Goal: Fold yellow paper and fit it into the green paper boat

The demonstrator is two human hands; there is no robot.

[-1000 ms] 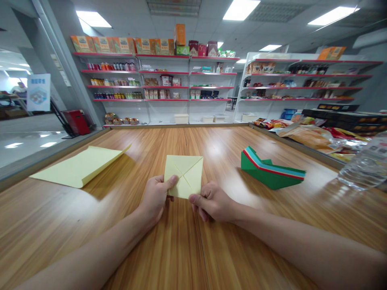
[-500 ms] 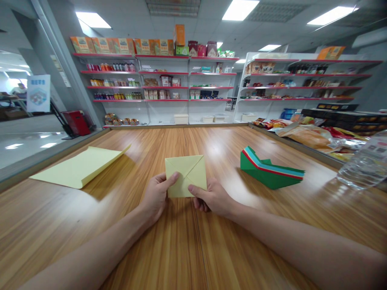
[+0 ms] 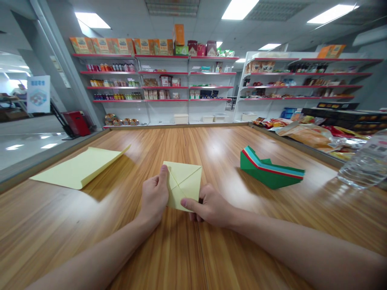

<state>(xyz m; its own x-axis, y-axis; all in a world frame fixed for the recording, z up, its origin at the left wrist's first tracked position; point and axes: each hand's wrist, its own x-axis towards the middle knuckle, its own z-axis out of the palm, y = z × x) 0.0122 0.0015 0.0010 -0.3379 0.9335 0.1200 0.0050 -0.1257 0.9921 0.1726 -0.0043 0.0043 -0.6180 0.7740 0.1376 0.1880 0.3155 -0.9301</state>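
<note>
Yellow folded paper (image 3: 186,181) spans between left grip (image 3: 153,197) and right grip (image 3: 213,207).

Wood-grain table (image 3: 169,257): yellow sheet (image 3: 75,165), edge curled, at left; green folded paper (image 3: 263,173), clear bottle (image 3: 363,165) at right.

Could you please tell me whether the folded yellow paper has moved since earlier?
Yes: the folded yellow paper sits slightly lower in view, farther from the table's far edge.

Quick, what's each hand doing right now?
Left hand: closed on the left edge of the folded yellow paper.
Right hand: closed on its lower right, thumb on top.
</note>
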